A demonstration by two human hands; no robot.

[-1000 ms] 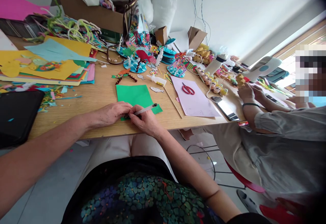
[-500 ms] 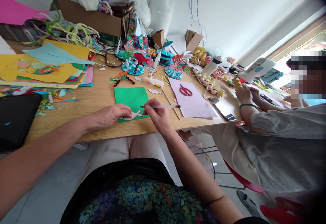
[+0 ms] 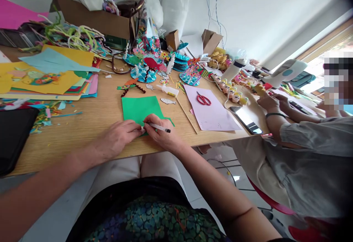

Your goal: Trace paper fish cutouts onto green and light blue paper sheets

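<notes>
Green sheet (image 3: 142, 107), lying on tabletop (image 3: 66, 135); pen (image 3: 160, 127), above its near edge, pinched by fingers of right hand (image 3: 158, 135); left hand (image 3: 117, 137), fingers together at that edge (any pinch hidden), best pressed firmly so the sheet cannot slide.

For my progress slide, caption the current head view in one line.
Pen in the right-hand grip over green paper, left-hand grip close by; red scissors on lilac paper.

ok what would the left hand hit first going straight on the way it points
Ahead of the left hand, probably the right hand holding the pen; any gap is hard to judge.
</notes>
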